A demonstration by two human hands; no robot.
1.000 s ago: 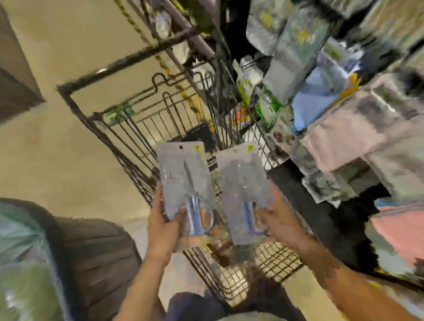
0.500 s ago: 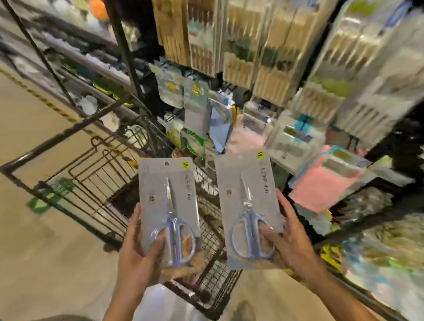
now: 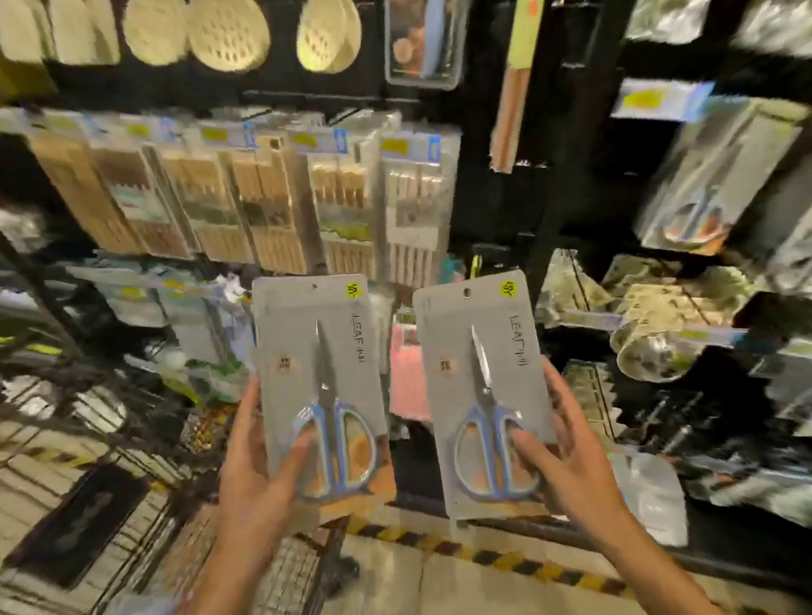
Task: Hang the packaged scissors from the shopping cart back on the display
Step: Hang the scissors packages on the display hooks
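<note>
I hold two grey carded packs of blue-handled scissors upright in front of the display. My left hand (image 3: 252, 473) grips the left pack (image 3: 317, 360) at its lower left edge, thumb across the scissor handle. My right hand (image 3: 563, 459) grips the right pack (image 3: 481, 364) at its lower right edge, thumb on the handle. Each pack has a hang hole at the top. More packaged scissors (image 3: 701, 194) hang blurred on the display at upper right. The wire shopping cart (image 3: 97, 492) sits at lower left.
Black display racks fill the view ahead, hung with packs of chopsticks (image 3: 265, 206), strainers (image 3: 225, 28) above and cloths and bags lower down. A yellow-black striped line (image 3: 505, 558) runs along the floor at the rack's base.
My view swung up from the cart to the display. Both packs rose with my hands and now face the rack; the cart dropped to the lower left.
</note>
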